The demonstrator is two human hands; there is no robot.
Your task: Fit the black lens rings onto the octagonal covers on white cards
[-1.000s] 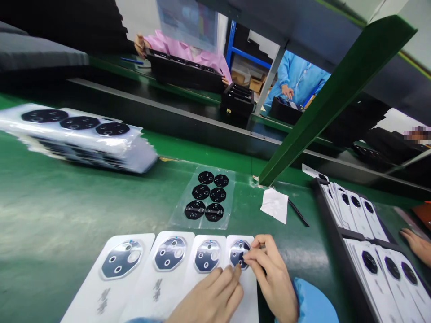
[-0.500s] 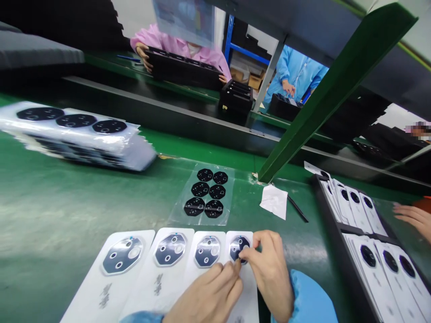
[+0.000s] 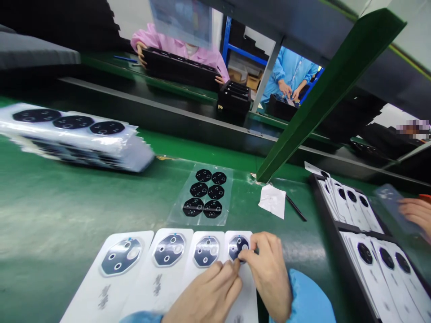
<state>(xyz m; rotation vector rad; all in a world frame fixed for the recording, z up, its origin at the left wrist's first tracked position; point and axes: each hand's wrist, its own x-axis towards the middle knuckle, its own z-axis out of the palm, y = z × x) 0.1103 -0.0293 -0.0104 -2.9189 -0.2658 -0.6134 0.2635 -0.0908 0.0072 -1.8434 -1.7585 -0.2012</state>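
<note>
Several white phone back covers (image 3: 158, 278) lie side by side at the near edge of the green belt, each with an octagonal camera plate. My left hand (image 3: 208, 296) rests on the rightmost cover (image 3: 239, 287), fingers curled, fingertips at its camera plate (image 3: 237, 247). My right hand (image 3: 269, 273) pinches at the right edge of that same plate, fingers pressed together. What the pinch holds is too small to make out. A clear sheet with several black octagonal stickers (image 3: 204, 195) lies just beyond the covers.
A wrapped stack of covers (image 3: 70, 134) lies at far left. A black tray (image 3: 340, 233) of finished covers stands at right, where another person's hand (image 3: 415, 211) holds a film. White paper (image 3: 272, 201) and a black stick (image 3: 296, 207) lie nearby. Two people work behind the divider.
My hands stayed on the rightmost cover, fingers shifting slightly on its camera plate. The other person's hand at right moved up and now holds a film piece.
</note>
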